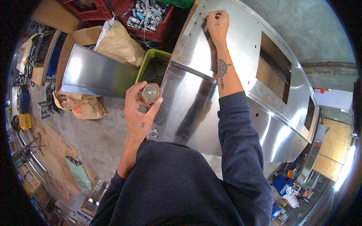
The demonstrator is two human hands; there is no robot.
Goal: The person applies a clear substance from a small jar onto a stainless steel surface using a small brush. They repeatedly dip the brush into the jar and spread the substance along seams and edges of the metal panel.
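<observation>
My left hand [136,109] is closed around a small, round, see-through container [151,93] with a brownish tint and a ridged, star-like face turned up. It holds this beside the near left edge of a large sheet-metal cabinet [196,116]. My right arm reaches out over the cabinet's far panel. There my right hand [218,28] is pinched on a thin stick [204,14], whose tip points left toward the panel's edge and small holes. What the stick's tip is made of is too small to tell. A metal ring [154,133] lies on the cabinet's near left corner.
A large rectangular cutout [274,69] opens in the cabinet to the right. Left of it stand a yellow-green basket [154,56], a long metal panel [100,73] and a cardboard box [86,35] with paper bags. Behind, a red crate [166,32] holds small metal parts.
</observation>
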